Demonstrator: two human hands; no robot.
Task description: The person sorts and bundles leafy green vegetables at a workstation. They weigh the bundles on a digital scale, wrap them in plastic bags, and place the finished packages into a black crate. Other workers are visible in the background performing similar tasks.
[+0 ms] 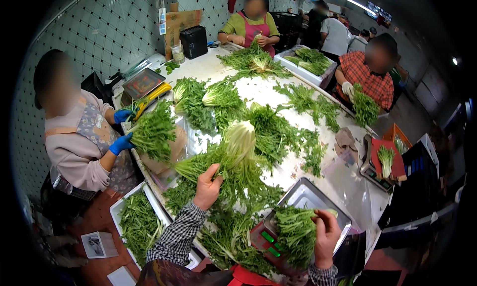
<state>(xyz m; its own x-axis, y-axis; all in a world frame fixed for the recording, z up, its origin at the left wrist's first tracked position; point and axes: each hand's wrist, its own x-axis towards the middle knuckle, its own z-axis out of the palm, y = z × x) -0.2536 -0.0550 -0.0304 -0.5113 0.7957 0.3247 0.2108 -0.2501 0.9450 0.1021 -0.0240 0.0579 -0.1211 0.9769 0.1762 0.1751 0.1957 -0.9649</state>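
Observation:
My left hand (pixel 207 189) has its thumb and fingertips closed on the leaves of a curly endive head (pixel 240 142), whose pale root end points away from me. Loose frilly leaves hang beneath it. My right hand (pixel 326 235) grips the base of a smaller bunch of endive (pixel 296 232). That bunch hangs over the near edge of a digital scale (pixel 259 234) with green lit displays. On the scale, a shallow metal tray (pixel 303 193) is partly hidden by the bunch. More leaves (pixel 233 241) lie heaped on the table just left of the scale.
Across the white table (pixel 261 88) lie several endive heads. At left, a blue-gloved person (pixel 93 137) holds a bunch; two others work at the far side (pixel 253 29) and right (pixel 367 77). A leaf-filled foam box (pixel 139 219) stands below left. Another scale (pixel 384 163) is at right.

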